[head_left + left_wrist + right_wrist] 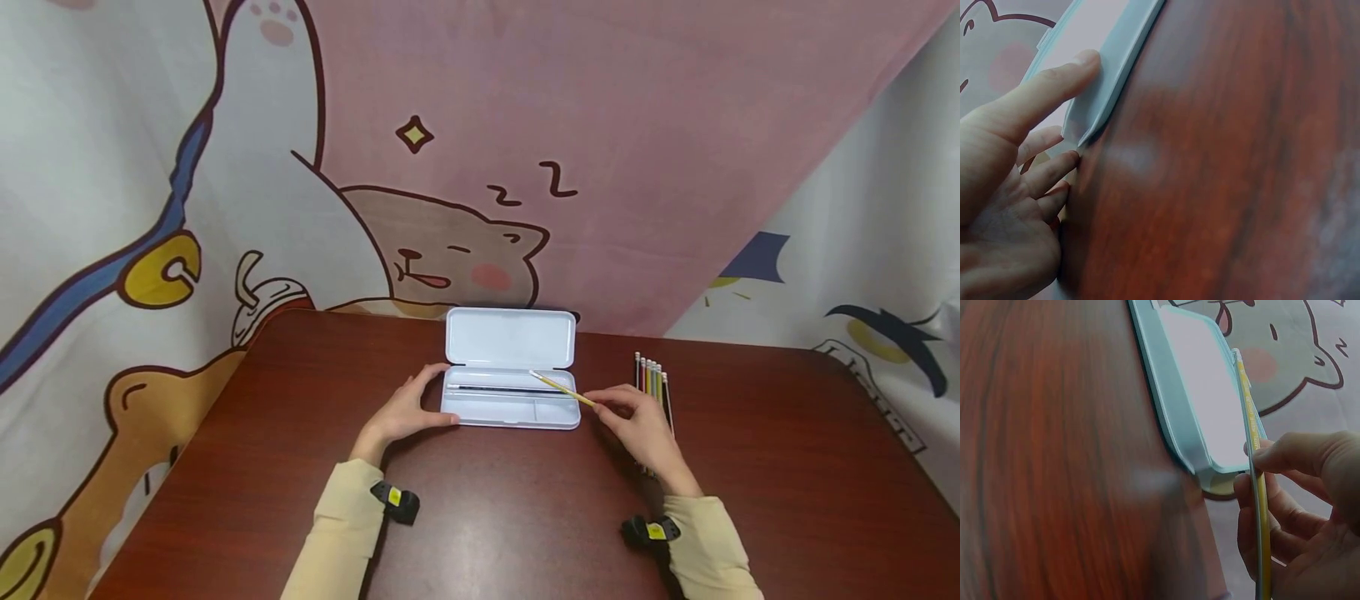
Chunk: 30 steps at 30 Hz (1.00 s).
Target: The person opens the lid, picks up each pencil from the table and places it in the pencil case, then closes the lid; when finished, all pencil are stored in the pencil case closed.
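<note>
One white rectangular pencil case [491,409], its single hinged lid [510,337] raised, sits on the reddish-brown wooden table [480,517]. The left hand [405,412] spreads thumb and fingers about the case's left end, thumb touching the front edge. The right hand [637,425] pinches one slim yellow pencil [562,387], its whitish tip slanting over the case. One dark pencil [510,389] lies inside; at least five multicoloured pencils [648,379], partly hidden, lie beside the right hand.

Dark reddish-brown table [787,467], soft glare [480,542] on its top, pink and white cloth backdrop [675,125] behind, printed with a sleeping cartoon animal [457,242], 2 letter Zs [557,181], a yellow bell [146,279].
</note>
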Motion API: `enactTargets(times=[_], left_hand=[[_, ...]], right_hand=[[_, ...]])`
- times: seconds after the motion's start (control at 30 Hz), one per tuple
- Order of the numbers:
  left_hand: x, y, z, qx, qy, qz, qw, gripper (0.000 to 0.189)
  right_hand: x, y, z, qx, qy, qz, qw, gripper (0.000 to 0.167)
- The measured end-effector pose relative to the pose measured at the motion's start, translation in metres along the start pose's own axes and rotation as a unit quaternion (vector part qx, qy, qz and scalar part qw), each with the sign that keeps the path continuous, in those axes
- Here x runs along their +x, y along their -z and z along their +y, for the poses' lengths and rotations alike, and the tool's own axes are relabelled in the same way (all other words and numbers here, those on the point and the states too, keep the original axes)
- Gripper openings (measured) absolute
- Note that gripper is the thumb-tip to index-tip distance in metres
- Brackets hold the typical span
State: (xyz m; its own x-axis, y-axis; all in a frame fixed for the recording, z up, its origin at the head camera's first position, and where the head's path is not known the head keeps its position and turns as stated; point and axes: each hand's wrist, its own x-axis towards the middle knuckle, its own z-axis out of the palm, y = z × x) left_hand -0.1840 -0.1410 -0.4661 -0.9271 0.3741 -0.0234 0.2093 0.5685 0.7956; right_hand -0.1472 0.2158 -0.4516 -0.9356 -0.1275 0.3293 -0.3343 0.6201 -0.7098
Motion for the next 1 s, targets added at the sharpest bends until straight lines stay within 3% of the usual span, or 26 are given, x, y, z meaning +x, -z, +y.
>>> enactTargets(times=[0.33, 0.63, 0.9, 1.0], left_hand=[[0.0, 0.001, 0.001, -0.002, -0.005, -0.001, 1.0, 0.084], [0.001, 0.001, 0.0, -0.005, 0.002, -0.002, 1.0, 0.085], [0.001, 0.0, -0.001, -0.005, 0.004, 0.0, 1.0, 0.085], [0.0, -0.001, 0.0, -0.008, 0.006, 0.0, 1.0, 0.084]], right_hand=[[0.009, -0.025, -0.013, 0.033, -0.003, -0.017, 0.9993, 0.021], [0.021, -0.045, -0.031, 0.049, 0.026, -0.044, 0.9975, 0.02], [0.036, -0.061, -0.044, 0.029, 0.074, -0.056, 0.9953, 0.019], [0.041, -0.066, -0.046, 0.028, 0.075, -0.071, 0.9943, 0.019]])
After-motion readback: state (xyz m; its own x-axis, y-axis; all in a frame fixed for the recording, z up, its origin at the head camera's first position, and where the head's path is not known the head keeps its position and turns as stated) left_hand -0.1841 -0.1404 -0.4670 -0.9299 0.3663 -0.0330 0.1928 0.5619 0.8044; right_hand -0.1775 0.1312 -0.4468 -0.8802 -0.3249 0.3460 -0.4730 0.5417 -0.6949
